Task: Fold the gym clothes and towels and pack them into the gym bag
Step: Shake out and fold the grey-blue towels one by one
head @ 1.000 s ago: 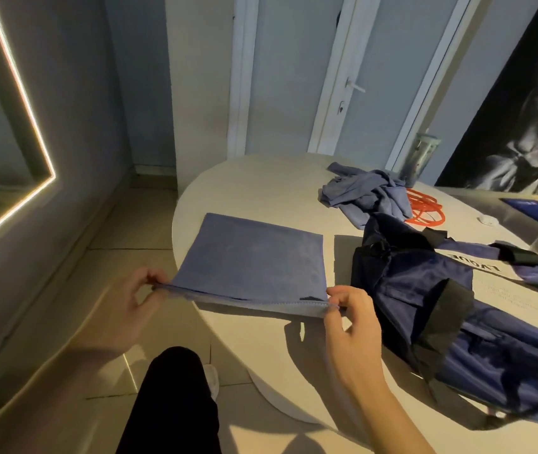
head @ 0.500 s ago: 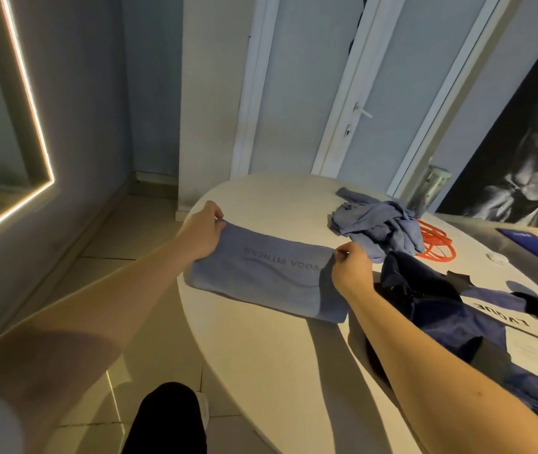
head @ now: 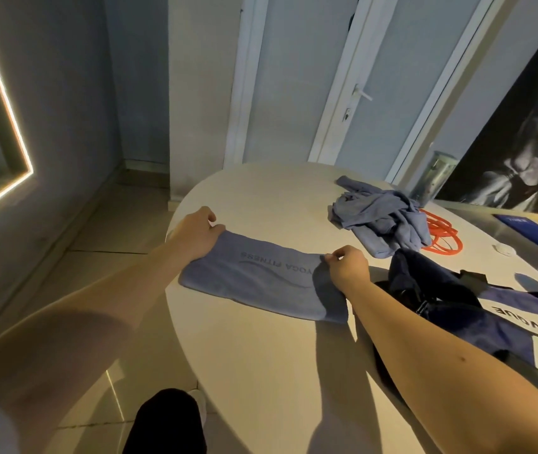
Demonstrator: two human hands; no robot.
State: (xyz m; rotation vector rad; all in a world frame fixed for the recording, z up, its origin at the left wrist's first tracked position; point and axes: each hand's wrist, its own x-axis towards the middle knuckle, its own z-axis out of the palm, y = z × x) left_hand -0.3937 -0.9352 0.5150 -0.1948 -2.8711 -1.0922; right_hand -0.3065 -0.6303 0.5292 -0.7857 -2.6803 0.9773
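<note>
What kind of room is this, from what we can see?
Probably a gym or fitness studio changing area: a towel printed "YOGA FITNESS" lies on a round white table, a LED-lit mirror hangs on the wall, and a navy gym bag lies beside the towel.

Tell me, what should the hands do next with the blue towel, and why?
Probably fold it in half again, right end over to the left. The folded blue towel lies as a long strip on the round white table, with the left hand and right hand pinching its far corners. The dark navy gym bag waits beside it, and a shorter bundle should pack easier.
</note>
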